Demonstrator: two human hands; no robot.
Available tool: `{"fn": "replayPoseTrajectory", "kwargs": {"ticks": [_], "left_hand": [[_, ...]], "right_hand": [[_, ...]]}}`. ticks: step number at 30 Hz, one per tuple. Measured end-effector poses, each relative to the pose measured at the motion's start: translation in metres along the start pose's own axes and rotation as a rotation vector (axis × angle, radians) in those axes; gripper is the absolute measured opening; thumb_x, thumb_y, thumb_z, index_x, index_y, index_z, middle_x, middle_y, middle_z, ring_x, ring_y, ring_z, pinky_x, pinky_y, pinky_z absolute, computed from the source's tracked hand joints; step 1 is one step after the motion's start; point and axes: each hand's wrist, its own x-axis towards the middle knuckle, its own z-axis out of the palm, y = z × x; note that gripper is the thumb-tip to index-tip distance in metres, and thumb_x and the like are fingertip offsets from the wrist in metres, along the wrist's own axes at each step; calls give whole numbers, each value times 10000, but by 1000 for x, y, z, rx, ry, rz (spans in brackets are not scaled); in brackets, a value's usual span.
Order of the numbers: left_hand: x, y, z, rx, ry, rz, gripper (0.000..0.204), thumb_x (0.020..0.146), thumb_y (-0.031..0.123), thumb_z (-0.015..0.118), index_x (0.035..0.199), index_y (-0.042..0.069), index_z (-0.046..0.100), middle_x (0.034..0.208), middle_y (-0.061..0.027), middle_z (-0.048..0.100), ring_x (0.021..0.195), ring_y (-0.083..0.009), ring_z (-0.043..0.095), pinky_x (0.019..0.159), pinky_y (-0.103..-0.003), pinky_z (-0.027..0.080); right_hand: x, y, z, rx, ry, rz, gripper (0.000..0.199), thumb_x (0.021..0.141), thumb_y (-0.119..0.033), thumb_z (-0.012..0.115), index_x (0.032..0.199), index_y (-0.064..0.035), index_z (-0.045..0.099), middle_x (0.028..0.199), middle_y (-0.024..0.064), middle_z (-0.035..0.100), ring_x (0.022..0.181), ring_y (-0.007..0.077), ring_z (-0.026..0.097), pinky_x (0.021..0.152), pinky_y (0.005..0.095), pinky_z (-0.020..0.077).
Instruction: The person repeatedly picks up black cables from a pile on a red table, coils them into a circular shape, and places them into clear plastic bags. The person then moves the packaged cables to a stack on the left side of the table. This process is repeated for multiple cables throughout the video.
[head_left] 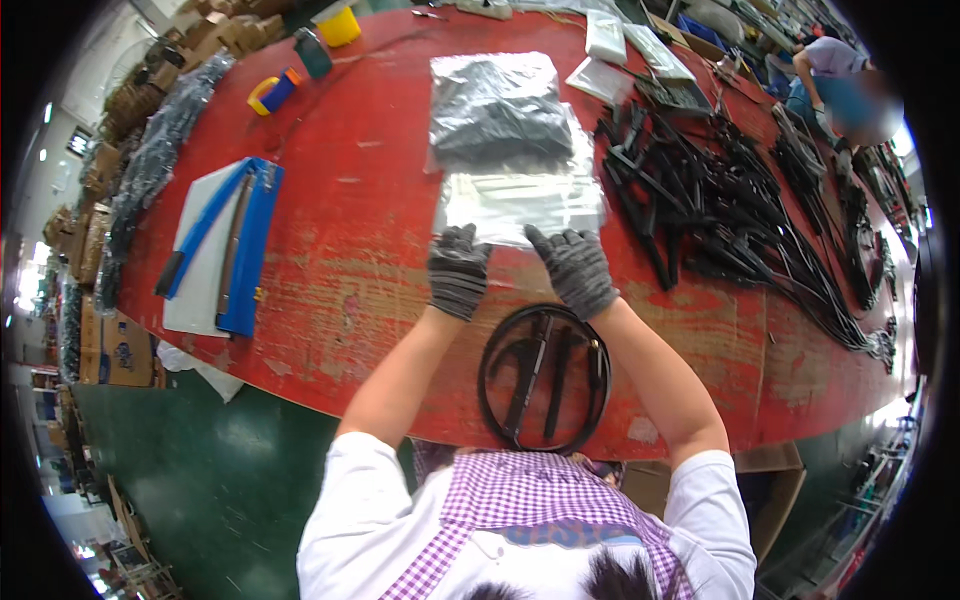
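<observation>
My left hand [459, 273], in a grey striped knit glove, has its bent fingers on the near left corner of a clear plastic bag [520, 205]. At the near right corner of that bag is my right hand [578, 272], gloved alike, thumb turned inward and fingers bent over the edge. The bag lies flat and shines in the light. Beyond it rests a plastic-wrapped dark grey bundle [500, 115], partly over the bags. Between my forearms, close to the table's near edge, sits a coiled black cable [483, 385] with black bar-shaped parts inside its loop.
On the worn red table [340, 230], a blue and white paper trimmer [250, 250] lies left. A tape dispenser [273, 92] and a yellow tub [338, 27] stand farther off. Black metal parts with cables [690, 190] are heaped right. Another person [840, 85] bends at the far right.
</observation>
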Motion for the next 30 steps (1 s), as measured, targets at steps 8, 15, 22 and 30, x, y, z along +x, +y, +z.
{"fn": "replayPoseTrajectory", "kwargs": {"ticks": [8, 15, 22, 30], "left_hand": [[-4, 56, -9, -137, 345, 39, 201, 739, 276, 594, 918, 188, 620, 1277, -64, 480, 1255, -306, 310, 1041, -555, 179], [-8, 74, 10, -48, 454, -135, 358, 808, 227, 523, 1164, 192, 516, 1312, -24, 447, 1257, -271, 310, 1035, -508, 206], [-23, 5, 18, -417, 204, -462, 236, 655, 185, 665, 886, 228, 679, 1068, 1, 595, 1031, -249, 480, 895, -443, 304], [-6, 51, -40, -330, 394, -15, 174, 603, 200, 641, 776, 211, 662, 1059, -27, 588, 1068, -288, 458, 923, -506, 283]], "right_hand": [[9, -10, -3, 183, 76, 71, 421, 739, -175, 549, 1145, -90, 482, 831, 65, 593, 782, 220, 565, 713, 377, 415], [27, -16, -5, 304, 71, 277, 233, 784, -184, 565, 1002, -111, 524, 707, 98, 609, 685, 275, 594, 665, 395, 435], [27, -19, -13, 233, -9, 241, 206, 793, -192, 562, 976, -110, 517, 718, 86, 605, 710, 257, 589, 668, 392, 420], [17, -18, -3, 295, 157, 169, 258, 744, -167, 618, 982, -99, 545, 677, 92, 577, 681, 272, 572, 634, 400, 425]]}}
